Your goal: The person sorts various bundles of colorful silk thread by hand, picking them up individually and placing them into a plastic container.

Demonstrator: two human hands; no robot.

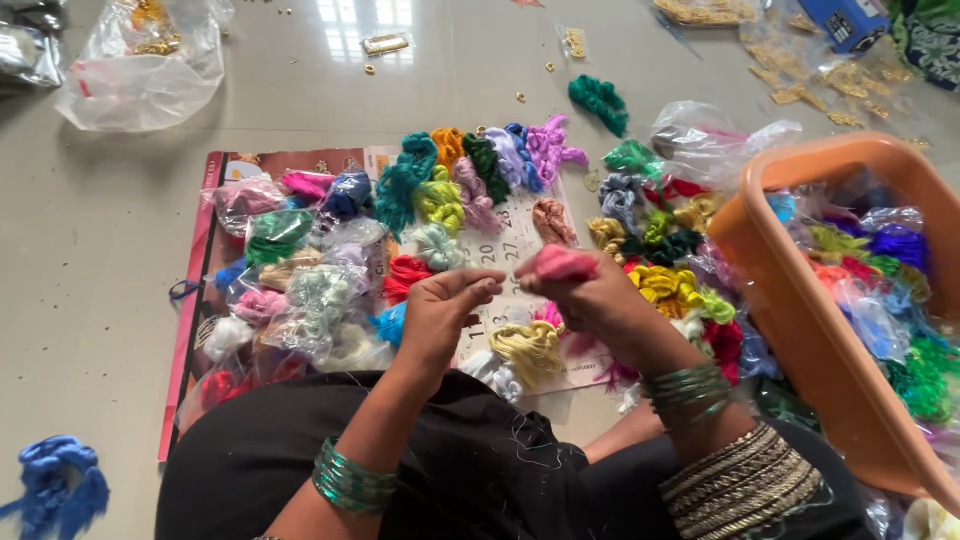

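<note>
Both hands [520, 295] — one grips pink thread [557, 263].

We see a home floor used as a craft workspace: glossy beige tiles [120, 250], thread skeins [440, 195] spread over a wall calendar [500, 240] (laid flat), an orange plastic basket [790, 290], bags of gold trimmings [800, 70].

I have one view only — a camera on the person's head, tilted steeply down and forward over the lap. It sits close above the hands [520, 300], and the tiled floor [90, 250] stretches away toward the frame's top — no second view overlaps.
</note>
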